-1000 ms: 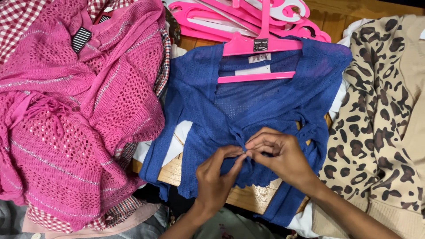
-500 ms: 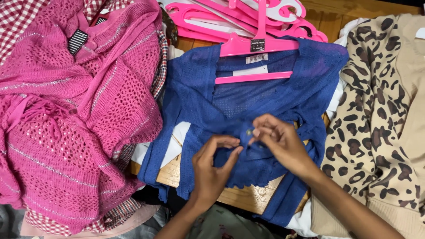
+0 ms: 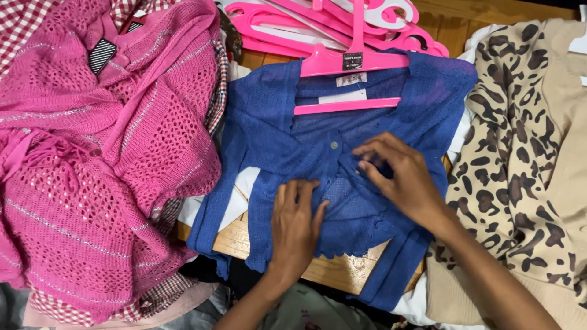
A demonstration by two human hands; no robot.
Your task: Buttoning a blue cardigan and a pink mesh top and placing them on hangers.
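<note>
A blue knit cardigan [image 3: 269, 140] lies flat on a wooden table, hung on a pink hanger [image 3: 354, 61]. My left hand [image 3: 295, 225] rests flat on the cardigan's lower front, fingers together, pressing the fabric down. My right hand [image 3: 398, 177] sits higher and to the right, fingertips pinching the blue fabric along the button edge. A small round button [image 3: 334, 145] shows just left of my right fingers.
A heap of pink knitwear [image 3: 92, 177] over checked red cloth fills the left. A leopard-print garment [image 3: 520, 159] and a beige one lie at the right. Several pink hangers [image 3: 318, 15] are stacked at the top. The wooden table edge [image 3: 333, 272] shows below the cardigan.
Both hands were pinching together at the cardigan's lower front. The right hand has moved up the button edge, and the left hand has opened flat onto the fabric.
</note>
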